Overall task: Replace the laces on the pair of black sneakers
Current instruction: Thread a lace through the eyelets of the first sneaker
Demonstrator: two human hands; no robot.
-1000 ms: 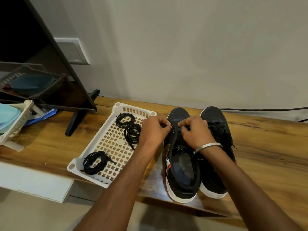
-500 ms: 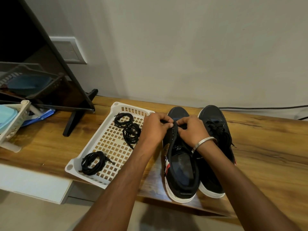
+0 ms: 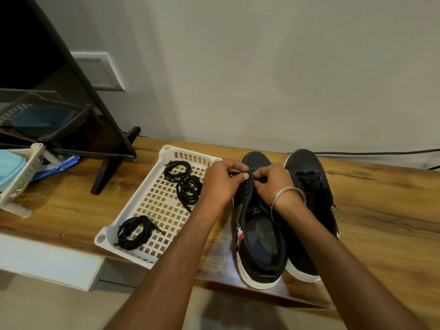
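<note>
Centrally, left hand point(image 3: 220, 184) and right hand point(image 3: 273, 184) pinch a black lace point(image 3: 240, 173) over the left sneaker point(image 3: 259, 234)'s toe-end eyelets; shoe axis runs toward the wall; spare laces point(image 3: 188, 191) lie leftward, nearer the left hand.

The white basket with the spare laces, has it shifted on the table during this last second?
No. The white basket keeps the same place beside the left sneaker and the stand foot; only the camera view drifts slightly.

A home room: a wooden shelf point(image 3: 381, 210) along a plain wall point(image 3: 262, 67), a wall switch point(image 3: 97, 70), a TV point(image 3: 59, 96) at its left end.
</note>
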